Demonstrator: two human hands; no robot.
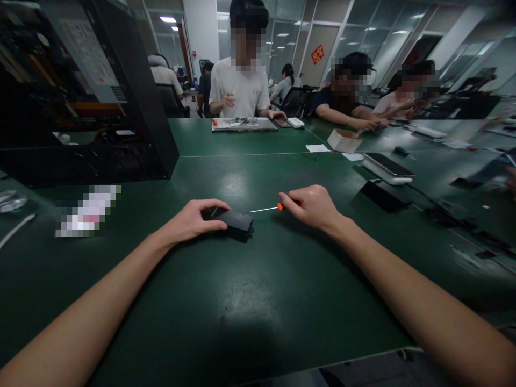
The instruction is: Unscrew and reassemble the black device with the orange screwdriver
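Two bare hands work on the green table (pixel 250 301). Left hand (pixel 192 219) lies over the near end of a black device (pixel 236 221), fingers curled down and clamped on it, pressing it flat to the table. Right hand (pixel 312 205) grips a screwdriver (pixel 270 208) by its orange handle, fingers closed round it; the thin shaft points left, its tip just at the device's right edge. Across the table, other people sit beside a cardboard box (pixel 344 141).
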